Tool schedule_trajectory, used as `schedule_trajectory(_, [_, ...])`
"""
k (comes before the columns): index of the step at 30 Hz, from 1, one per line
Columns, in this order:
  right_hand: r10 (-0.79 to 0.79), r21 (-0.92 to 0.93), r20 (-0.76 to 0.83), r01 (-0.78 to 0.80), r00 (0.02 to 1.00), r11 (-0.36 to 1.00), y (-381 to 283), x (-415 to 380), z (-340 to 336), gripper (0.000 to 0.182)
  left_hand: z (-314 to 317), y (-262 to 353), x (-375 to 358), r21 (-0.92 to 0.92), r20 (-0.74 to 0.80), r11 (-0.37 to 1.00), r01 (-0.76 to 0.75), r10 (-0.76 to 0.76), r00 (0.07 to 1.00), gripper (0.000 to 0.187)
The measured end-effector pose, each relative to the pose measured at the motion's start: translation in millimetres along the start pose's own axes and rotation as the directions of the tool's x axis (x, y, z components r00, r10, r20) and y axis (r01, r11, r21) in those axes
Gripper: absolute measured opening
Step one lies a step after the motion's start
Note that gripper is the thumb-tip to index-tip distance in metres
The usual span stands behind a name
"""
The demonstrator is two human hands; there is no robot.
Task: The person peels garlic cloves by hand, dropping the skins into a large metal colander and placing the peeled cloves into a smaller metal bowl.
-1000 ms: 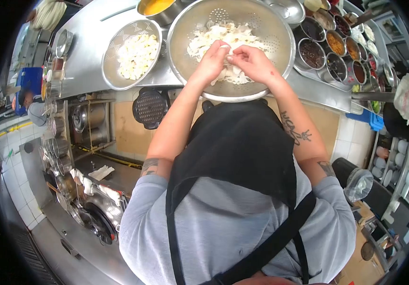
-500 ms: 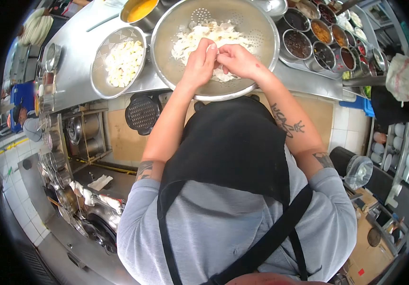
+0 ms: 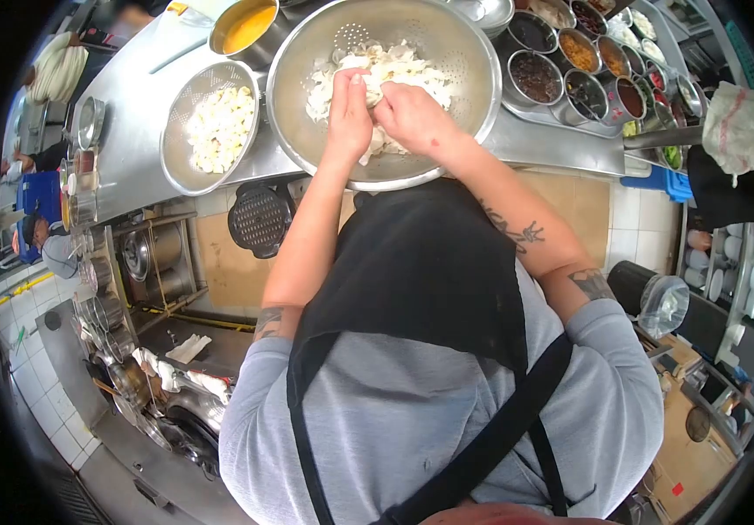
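A large metal colander (image 3: pixel 294 131) stands at the counter's front edge and holds a heap of pale, thin pieces (image 3: pixel 412 70). Over the heap is my left hand (image 3: pixel 350 114), its fingers pressed together and pointing up. My right hand (image 3: pixel 410 115) is beside it with curled fingers, nearly touching the left. What either hand holds, if anything, is too small to make out. To the left, a smaller colander (image 3: pixel 175 109) contains whitish chunks (image 3: pixel 219 129).
A pot of yellow liquid (image 3: pixel 250 28) stands behind the small colander. Several metal containers of ingredients (image 3: pixel 535 77) fill the right side. A cloth (image 3: pixel 749 129) hangs at far right. Another person (image 3: pixel 55 245) is at far left.
My hands have drawn slightly apart, and the fingers of my left hand are more upright. The whole view has shifted a little, with the colander now further left in it.
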State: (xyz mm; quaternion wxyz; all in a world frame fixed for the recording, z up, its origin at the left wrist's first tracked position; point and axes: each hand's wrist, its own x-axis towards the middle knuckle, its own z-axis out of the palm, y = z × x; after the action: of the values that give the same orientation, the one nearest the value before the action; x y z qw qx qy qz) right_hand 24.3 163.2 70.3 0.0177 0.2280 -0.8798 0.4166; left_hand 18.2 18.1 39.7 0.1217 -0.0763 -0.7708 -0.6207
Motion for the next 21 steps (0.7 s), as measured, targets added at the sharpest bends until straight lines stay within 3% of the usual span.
schedule_trajectory(1, [-0.038, 0.004, -0.041, 0.039, 0.998, 0.999, 4.1, 0.1, 1.7, 0.021, -5.3, 3.9, 0.9, -0.065, 0.077, 0.984, 0.167, -0.162, 0.984, 0.022])
schedule_trajectory(3, [-0.062, -0.032, -0.067, 0.060, 0.996, 0.998, 7.5, -0.8, 0.9, 0.021, -15.7, 12.8, 3.5, -0.155, 0.252, 0.856, 0.493, -0.449, 0.857, 0.026])
schedule_trajectory(6, [0.034, -0.066, -0.020, -0.035, 0.999, 0.997, 4.5, 1.1, -3.4, 0.024, -27.4, 15.2, 8.4, -0.153, 0.374, 0.820, 0.552, -0.469, 0.800, 0.027])
schedule_trajectory(9, [0.196, -0.048, -0.019, -0.196, 0.981, 0.979, 5.0, 6.2, -0.9, 0.030, -10.8, 11.3, 0.9, -0.267, 0.189, 0.839, 0.475, -0.437, 0.879, 0.028])
schedule_trajectory(12, [0.296, -0.065, 0.000, -0.295, 0.955, 0.953, 13.5, 7.0, 0.4, 0.034, -2.7, 6.8, -4.4, -0.248, 0.126, 0.904, 0.349, -0.327, 0.937, 0.030])
schedule_trajectory(16, [0.417, -0.185, 0.071, -0.399, 0.906, 0.898, 30.2, 8.4, -6.5, 0.032, -10.2, 4.5, -2.6, -0.630, 0.323, 0.575, 0.522, -0.418, 0.849, 0.031])
schedule_trajectory(19, [0.307, -0.274, 0.021, -0.290, 0.951, 0.917, 39.8, 4.0, -4.6, 0.024, -12.0, 2.9, -1.2, -0.612, 0.451, 0.501, 0.612, -0.415, 0.790, 0.032])
schedule_trajectory(21, [0.299, -0.217, 0.007, -0.290, 0.954, 0.932, 42.4, 5.0, -5.6, 0.021, -15.7, 5.3, -4.2, -0.635, 0.527, 0.405, 0.658, -0.397, 0.752, 0.032])
